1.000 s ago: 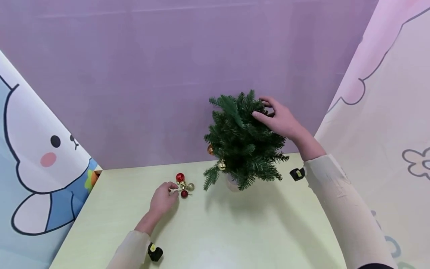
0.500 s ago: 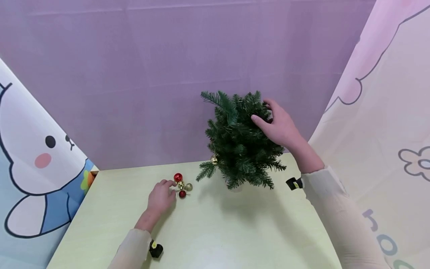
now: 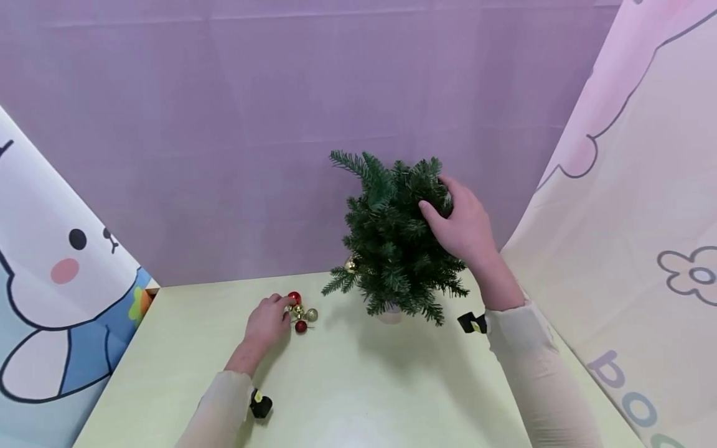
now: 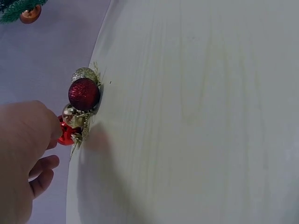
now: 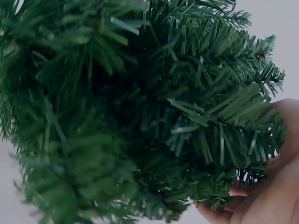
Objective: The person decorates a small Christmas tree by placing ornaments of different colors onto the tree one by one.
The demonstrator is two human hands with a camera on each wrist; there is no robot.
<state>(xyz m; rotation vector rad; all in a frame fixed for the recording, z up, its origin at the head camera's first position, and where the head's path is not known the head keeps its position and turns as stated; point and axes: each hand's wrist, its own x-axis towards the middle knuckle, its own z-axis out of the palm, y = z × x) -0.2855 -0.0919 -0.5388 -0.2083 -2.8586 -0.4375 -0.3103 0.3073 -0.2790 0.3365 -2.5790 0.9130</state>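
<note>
In the head view a small green artificial Christmas tree point(image 3: 392, 249) stands on a pale base point(image 3: 390, 316) near the back of the table. My right hand point(image 3: 462, 221) grips its upper right side, thumb in front and fingers partly hidden among the branches. A gold bauble point(image 3: 351, 264) hangs at its lower left, and a copper bauble point(image 4: 30, 15) shows in the left wrist view. My left hand point(image 3: 267, 322) is at a small pile of baubles, fingers loosely bent, fingertips by the shiny red bauble point(image 4: 66, 133). Beside that lie a dark red glitter bauble point(image 4: 84, 94) and gold ones point(image 3: 311, 315).
The pale yellow table point(image 3: 336, 386) meets a purple cloth backdrop point(image 3: 269, 155) just behind the tree. Printed cloth panels stand at the left point(image 3: 45, 298) and right point(image 3: 633, 249). One long branch point(image 3: 348, 163) sticks out at the tree's upper left.
My right hand has turned the tree, so its gold bauble has swung left and back and the copper one has gone from the head view. My left hand's fingers have moved slightly over the pile.
</note>
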